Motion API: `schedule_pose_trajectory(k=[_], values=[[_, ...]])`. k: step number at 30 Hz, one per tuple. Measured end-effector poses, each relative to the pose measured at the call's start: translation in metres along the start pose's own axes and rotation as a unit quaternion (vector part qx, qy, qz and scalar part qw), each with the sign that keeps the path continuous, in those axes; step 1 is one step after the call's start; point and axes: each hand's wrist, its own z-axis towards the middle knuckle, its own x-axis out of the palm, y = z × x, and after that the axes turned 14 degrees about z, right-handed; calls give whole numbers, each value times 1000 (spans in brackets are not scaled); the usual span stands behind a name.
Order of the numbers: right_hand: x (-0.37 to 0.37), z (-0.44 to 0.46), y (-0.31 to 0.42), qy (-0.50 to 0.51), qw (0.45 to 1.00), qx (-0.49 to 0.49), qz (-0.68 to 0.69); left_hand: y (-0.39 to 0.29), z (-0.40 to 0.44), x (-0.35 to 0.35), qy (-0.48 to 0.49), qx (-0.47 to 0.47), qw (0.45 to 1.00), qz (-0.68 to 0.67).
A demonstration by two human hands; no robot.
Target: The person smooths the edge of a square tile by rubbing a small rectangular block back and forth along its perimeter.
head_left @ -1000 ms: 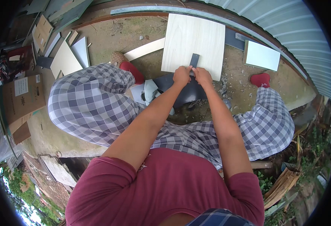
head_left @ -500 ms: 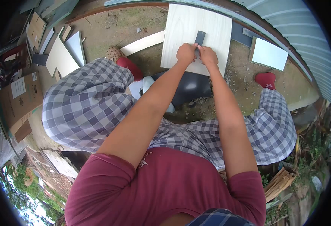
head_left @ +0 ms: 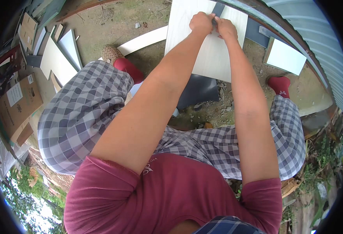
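In the head view, the left hand (head_left: 201,22) and the right hand (head_left: 227,29) are closing their fingers around the near part of a dark flat strip (head_left: 219,9), side by side. The strip is lying on a pale wood-grain board (head_left: 212,50), towards its far edge; the hands are partly hiding it. A glossy black sheet (head_left: 198,90) is showing at the board's near edge, with loose gravel (head_left: 225,93) beside it.

The surface below is a stained, gritty concrete floor (head_left: 93,24). A long pale strip (head_left: 144,41) is running out to the left of the board, and a white-faced panel (head_left: 285,56) is lying to the right. Corrugated metal sheeting (head_left: 319,35) is bounding the outdoor space on the far right. Cut panels (head_left: 58,62) and a printed cardboard box (head_left: 19,103) are sitting on the left; green plants (head_left: 323,156) are growing at the lower right.
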Motion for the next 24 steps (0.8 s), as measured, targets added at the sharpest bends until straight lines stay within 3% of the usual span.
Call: schedule_pose_trajectory(k=[12, 24], values=[[-9, 2, 4, 20, 995, -50, -82, 1, 3, 3, -1, 11, 1000, 5], [-3, -86, -74, 55, 994, -23, -91, 61, -82, 60, 35, 43, 998, -20]])
